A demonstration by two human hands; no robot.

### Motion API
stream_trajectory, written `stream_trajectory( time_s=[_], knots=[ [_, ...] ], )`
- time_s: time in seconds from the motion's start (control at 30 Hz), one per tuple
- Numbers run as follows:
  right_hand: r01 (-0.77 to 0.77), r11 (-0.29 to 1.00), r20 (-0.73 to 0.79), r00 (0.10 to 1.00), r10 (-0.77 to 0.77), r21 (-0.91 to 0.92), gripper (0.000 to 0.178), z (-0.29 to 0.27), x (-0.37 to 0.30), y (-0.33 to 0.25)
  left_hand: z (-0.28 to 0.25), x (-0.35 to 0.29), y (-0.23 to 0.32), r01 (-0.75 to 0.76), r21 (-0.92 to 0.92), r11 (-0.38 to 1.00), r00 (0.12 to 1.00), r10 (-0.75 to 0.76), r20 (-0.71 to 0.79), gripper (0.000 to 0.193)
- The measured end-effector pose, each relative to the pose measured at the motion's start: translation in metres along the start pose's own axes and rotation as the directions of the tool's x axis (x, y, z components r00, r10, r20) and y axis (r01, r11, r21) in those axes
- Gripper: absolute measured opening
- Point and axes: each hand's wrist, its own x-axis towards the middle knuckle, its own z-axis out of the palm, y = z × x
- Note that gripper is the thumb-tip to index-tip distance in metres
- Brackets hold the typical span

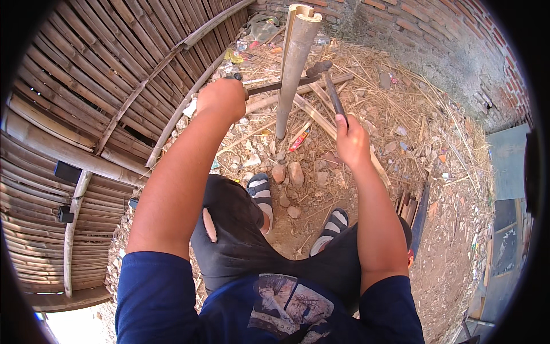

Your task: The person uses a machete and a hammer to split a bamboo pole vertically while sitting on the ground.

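Observation:
A bamboo pole [294,69] stands upright in front of me, with a split running down from its top end. Across it lies the dark blade of a machete [264,89], which seems lodged in the split, its tip coming out on the right side. My left hand [222,98] is closed around the machete's handle, left of the pole. In my right hand [353,141] is a hammer [333,94], gripped by its handle. The hammer's head is at the blade's tip; whether they touch, I cannot tell.
A woven bamboo wall [97,74] rises on the left, a brick wall [412,28] at the back. Straw, stones [295,174] and litter cover the ground, with split bamboo strips [318,117] behind the pole. My sandalled feet [260,195] are close to the pole's base.

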Motion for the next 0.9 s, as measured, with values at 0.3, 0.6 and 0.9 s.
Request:
stream_trajectory(
  time_s=[0.3,0.6,0.9],
  knots=[
    [0.088,0.788,-0.372,0.91,0.185,0.609,0.044,-0.06,0.004,-0.051,0.012,0.01,-0.003,-0.02,0.031,0.999,1.0,0.02,-0.017,0.029],
    [-0.081,0.989,0.009,0.997,0.081,0.127,0.048,0.003,-0.002,-0.001,0.008,0.013,0.003,0.009,0.043,0.999,0.998,-0.007,-0.057,0.028],
    [0.026,0.844,-0.339,0.922,0.187,0.535,0.042,-0.03,0.002,-0.031,0.006,0.015,0.001,-0.001,0.047,0.999,0.999,0.004,-0.052,0.027]
  ],
)
